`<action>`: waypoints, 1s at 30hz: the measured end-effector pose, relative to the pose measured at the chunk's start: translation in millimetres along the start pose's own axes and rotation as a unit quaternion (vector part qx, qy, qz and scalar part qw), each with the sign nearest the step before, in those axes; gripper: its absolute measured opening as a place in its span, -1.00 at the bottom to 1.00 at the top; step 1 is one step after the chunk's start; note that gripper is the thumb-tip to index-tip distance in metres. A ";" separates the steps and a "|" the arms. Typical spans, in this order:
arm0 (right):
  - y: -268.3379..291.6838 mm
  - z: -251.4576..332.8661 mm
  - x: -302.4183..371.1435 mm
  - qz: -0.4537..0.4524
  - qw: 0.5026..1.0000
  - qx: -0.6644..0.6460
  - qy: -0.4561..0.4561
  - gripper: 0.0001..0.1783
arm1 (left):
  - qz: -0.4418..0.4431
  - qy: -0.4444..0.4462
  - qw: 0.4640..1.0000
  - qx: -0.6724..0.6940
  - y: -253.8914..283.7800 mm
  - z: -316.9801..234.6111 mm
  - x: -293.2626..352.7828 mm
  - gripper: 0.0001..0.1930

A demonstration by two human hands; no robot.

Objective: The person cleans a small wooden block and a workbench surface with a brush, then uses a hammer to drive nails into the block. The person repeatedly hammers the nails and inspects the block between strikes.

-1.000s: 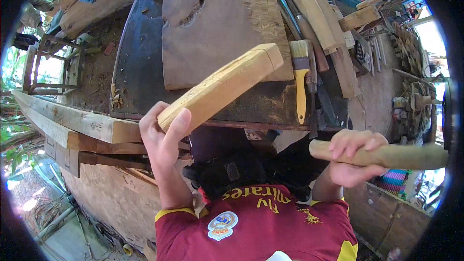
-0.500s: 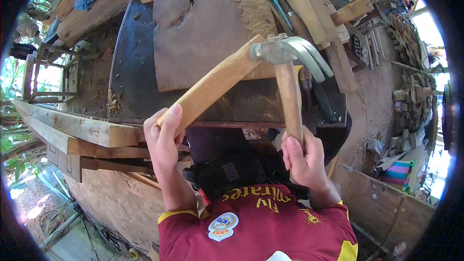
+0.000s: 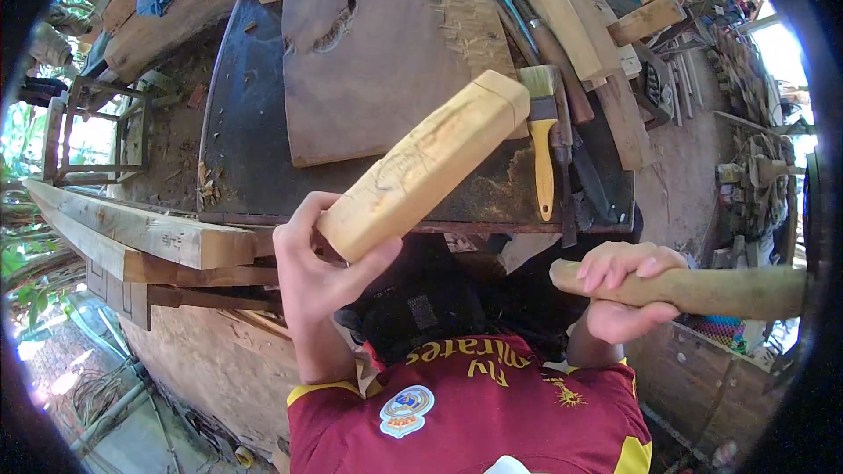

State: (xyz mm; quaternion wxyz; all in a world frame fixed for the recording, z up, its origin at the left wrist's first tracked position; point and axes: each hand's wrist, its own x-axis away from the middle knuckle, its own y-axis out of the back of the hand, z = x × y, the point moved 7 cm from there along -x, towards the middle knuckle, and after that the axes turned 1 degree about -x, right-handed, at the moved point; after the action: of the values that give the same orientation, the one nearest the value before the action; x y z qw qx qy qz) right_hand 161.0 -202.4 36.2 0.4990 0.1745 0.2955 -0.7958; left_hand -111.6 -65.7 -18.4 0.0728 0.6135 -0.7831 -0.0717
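My left hand (image 3: 318, 268) grips the lower end of a pale squared wooden block (image 3: 430, 162), which slants up to the right above the dark bench top (image 3: 250, 114). Its upper end has bevelled edges, and faint pencil-like lines mark one face. Off to the right, my right hand (image 3: 630, 285) is wrapped round the wooden handle of a hammer (image 3: 746, 291). That handle points right, away from the block, and the hammer's head is out of sight past the dark rim of the view. Behind the block, a brown wooden board (image 3: 364, 75) lies flat, partly covered by it.
A yellow-handled paintbrush (image 3: 543, 158) lies right of the board, beside a wooden-handled tool (image 3: 562, 57) and a dark blade (image 3: 593, 180). Long timbers (image 3: 566, 9) line the bench's right side. Thick beams (image 3: 193, 241) jut in from the left. Wood shavings (image 3: 207, 186) lie at the bench's left edge.
The hammer's head has left the block as my right hand swung it out to the right. My left hand has turned the block, showing its marked face. The paintbrush is now uncovered.
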 end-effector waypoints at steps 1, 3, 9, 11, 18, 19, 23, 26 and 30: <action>-1.3 0.5 -0.6 0.004 1.000 0.003 0.009 -0.36 | 0.009 0.025 1.000 0.017 -0.9 6.5 1.0 -0.65; -2.8 4.3 -0.8 0.009 0.999 0.015 0.030 -0.33 | 0.002 0.089 0.993 0.075 -0.3 17.7 0.7 -0.65; -1.7 -23.5 17.5 0.021 0.994 -0.013 -0.105 -0.47 | -0.038 0.306 0.938 0.159 -7.8 41.6 13.7 -0.41; -10.6 -37.7 20.7 0.095 0.975 -0.036 -0.196 -0.74 | 0.020 0.304 0.932 0.197 -14.5 49.1 16.7 -0.40; -26.6 -69.4 26.4 0.074 0.859 0.072 -0.501 -0.76 | 0.046 0.314 0.913 0.256 -23.9 49.5 21.9 -0.39; -23.3 -68.1 24.8 0.065 0.867 0.076 -0.488 -0.76 | 0.061 0.295 0.925 0.232 -23.9 47.8 21.3 -0.38; -6.7 -61.5 21.4 0.053 0.902 0.124 -0.410 -0.77 | 0.053 0.183 0.977 0.093 -16.4 33.0 15.5 -0.50; 12.9 -51.5 16.2 0.036 0.919 0.189 -0.344 -0.80 | -0.003 0.098 0.995 -0.011 -5.3 9.7 8.5 -0.53; 29.6 -41.5 7.2 0.006 0.903 0.285 -0.321 -0.79 | -0.061 0.024 0.998 -0.024 10.0 -1.7 1.0 -0.58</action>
State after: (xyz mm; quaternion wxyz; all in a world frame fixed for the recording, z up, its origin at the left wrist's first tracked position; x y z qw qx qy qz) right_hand 183.7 -190.3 -8.4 0.5002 0.0464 -0.1210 -0.8562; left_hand -120.9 -64.4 -14.8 0.1021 0.6599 -0.7401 -0.0801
